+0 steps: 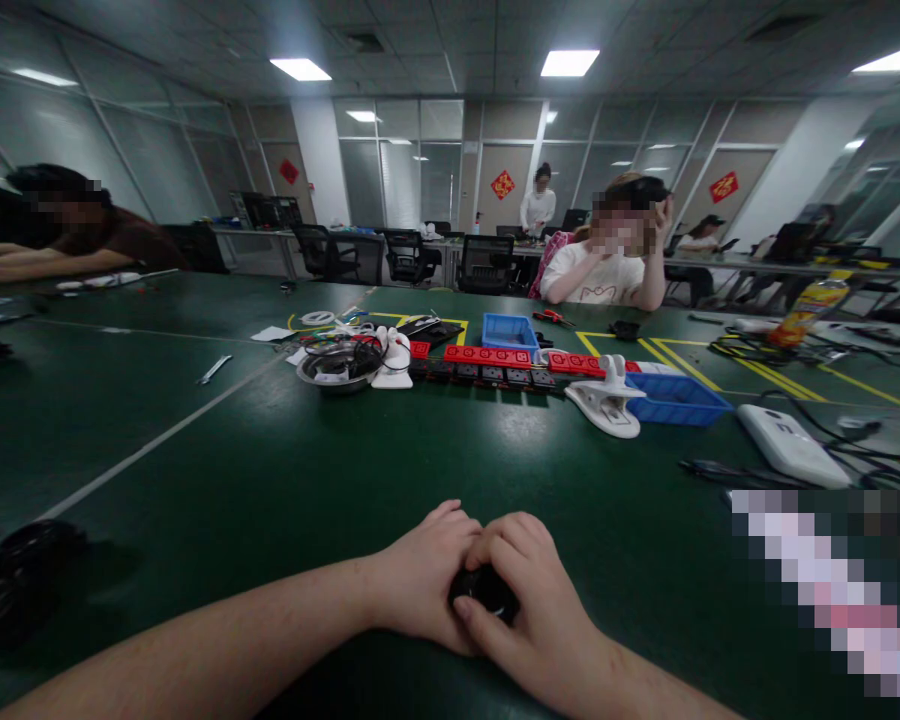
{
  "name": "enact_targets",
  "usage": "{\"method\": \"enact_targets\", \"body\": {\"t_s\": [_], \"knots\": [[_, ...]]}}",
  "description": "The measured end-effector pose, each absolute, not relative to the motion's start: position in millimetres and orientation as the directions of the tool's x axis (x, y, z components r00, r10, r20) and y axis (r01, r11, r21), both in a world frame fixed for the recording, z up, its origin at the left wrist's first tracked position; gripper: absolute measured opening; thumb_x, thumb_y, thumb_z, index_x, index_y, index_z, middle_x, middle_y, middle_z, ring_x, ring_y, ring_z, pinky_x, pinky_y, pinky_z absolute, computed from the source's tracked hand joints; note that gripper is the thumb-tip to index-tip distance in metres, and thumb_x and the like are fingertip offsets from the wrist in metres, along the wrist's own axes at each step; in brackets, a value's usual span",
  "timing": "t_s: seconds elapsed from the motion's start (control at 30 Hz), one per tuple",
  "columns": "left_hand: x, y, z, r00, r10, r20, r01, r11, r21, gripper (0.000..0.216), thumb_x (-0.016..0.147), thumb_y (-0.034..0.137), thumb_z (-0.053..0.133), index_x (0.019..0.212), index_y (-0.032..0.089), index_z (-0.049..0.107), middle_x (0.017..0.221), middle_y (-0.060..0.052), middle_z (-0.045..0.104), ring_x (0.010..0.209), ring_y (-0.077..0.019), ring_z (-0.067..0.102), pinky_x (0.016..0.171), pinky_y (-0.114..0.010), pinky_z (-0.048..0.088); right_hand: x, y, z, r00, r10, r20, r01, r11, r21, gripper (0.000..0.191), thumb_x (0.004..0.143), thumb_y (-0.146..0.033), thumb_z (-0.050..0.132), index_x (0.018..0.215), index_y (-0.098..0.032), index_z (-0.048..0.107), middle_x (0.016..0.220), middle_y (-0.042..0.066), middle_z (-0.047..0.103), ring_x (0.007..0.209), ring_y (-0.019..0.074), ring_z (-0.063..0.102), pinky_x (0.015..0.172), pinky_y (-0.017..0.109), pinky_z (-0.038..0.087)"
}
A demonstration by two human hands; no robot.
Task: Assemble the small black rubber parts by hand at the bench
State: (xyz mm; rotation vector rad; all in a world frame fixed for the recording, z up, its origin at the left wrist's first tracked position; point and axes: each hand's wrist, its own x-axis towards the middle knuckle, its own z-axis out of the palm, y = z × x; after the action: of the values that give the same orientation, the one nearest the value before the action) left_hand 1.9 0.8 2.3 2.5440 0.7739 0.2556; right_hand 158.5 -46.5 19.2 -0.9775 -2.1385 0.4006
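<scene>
Both my hands meet low over the dark green table [307,480], closed on a small black rounded object [484,590] that shows only as a dark patch between them. My left hand [420,580] wraps it from the left with the fingers curled in and the knuckles up. My right hand [529,600] covers it from the right, fingers bent over the top and thumb pressed along its near edge. The two hands touch each other above the object. So much of it is hidden that I cannot tell what it is made of or its full shape.

Well beyond my grip and a little to the left stands a round metal bowl [341,365] with cables heaped in it. Straight ahead of my hands, equally far off, lies a row of red and black plastic blocks [487,355], with a small blue plastic tray [510,332] just behind it. Ahead and to the right sits a white plastic stand [607,400], touching a larger blue tray [675,398]. Nearer on the right lies a flat white box [791,445] with black cables around it. Far left of my grip, at the table edge, is a black coiled bundle [22,580]. Across the table a person in a white shirt [607,275] sits leaning on one arm.
</scene>
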Motion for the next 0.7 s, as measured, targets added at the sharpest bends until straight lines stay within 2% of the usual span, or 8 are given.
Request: {"method": "enact_targets", "body": {"t_s": [0.1, 0.23, 0.43, 0.6, 0.7], "knots": [[1.4, 2.9, 4.0, 0.837, 0.547, 0.031, 0.461, -0.734, 0.498, 0.043, 0.053, 0.036, 0.073, 0.087, 0.021, 0.052, 0.088, 0.002, 0.053, 0.087, -0.0200, 0.052, 0.106, -0.045, 0.017, 158.8, -47.4, 23.5, -0.486, 0.712, 0.508, 0.439, 0.701, -0.563, 0.011, 0.068, -0.014, 0.045, 0.077, -0.018, 0.052, 0.075, 0.003, 0.053, 0.075, 0.0178, 0.048, 0.070, 0.035, 0.038], [0.0, 5.0, 3.9, 0.853, 0.520, 0.041, 0.431, -0.747, 0.506, 0.044, 0.054, 0.034, 0.073, 0.091, 0.023, 0.054, 0.089, 0.003, 0.054, 0.087, -0.0198, 0.052, 0.106, -0.046, 0.015, 159.1, -49.2, 29.6, -0.554, 0.641, 0.531, 0.347, 0.758, -0.553, 0.018, 0.062, -0.011, 0.040, 0.073, -0.020, 0.053, 0.072, 0.001, 0.055, 0.076, 0.0173, 0.049, 0.076, 0.038, 0.037], [-1.1, 6.0, 2.0, 0.863, 0.502, 0.052, 0.414, -0.763, 0.497, 0.046, 0.057, 0.041, 0.070, 0.096, 0.023, 0.055, 0.089, 0.001, 0.054, 0.088, -0.0220, 0.052, 0.105, -0.047, 0.015, 159.5, -52.0, 33.2, -0.595, 0.621, 0.510, 0.344, 0.771, -0.536, 0.020, 0.059, -0.007, 0.040, 0.066, -0.021, 0.052, 0.067, -0.003, 0.058, 0.078, 0.0151, 0.052, 0.092, 0.041, 0.028], [-0.9, 4.2, 5.6, 0.868, 0.495, 0.030, 0.416, -0.760, 0.499, 0.054, 0.060, 0.045, 0.070, 0.106, 0.024, 0.052, 0.099, -0.001, 0.055, 0.095, -0.0237, 0.051, 0.105, -0.048, 0.015, 161.8, -51.7, 32.7, -0.603, 0.608, 0.516, 0.324, 0.778, -0.538, 0.026, 0.064, -0.008, 0.044, 0.082, -0.023, 0.055, 0.080, -0.003, 0.062, 0.087, 0.0166, 0.053, 0.099, 0.043, 0.021], [-0.6, 2.1, 7.7, 0.862, 0.506, 0.037, 0.415, -0.746, 0.521, 0.061, 0.061, 0.049, 0.070, 0.113, 0.026, 0.048, 0.107, -0.002, 0.054, 0.100, -0.0254, 0.049, 0.105, -0.052, 0.014, 162.1, -50.5, 30.4, -0.559, 0.658, 0.504, 0.371, 0.742, -0.558, 0.026, 0.070, -0.012, 0.047, 0.094, -0.021, 0.053, 0.090, 0.001, 0.059, 0.090, 0.0187, 0.051, 0.098, 0.044, 0.023]]}}
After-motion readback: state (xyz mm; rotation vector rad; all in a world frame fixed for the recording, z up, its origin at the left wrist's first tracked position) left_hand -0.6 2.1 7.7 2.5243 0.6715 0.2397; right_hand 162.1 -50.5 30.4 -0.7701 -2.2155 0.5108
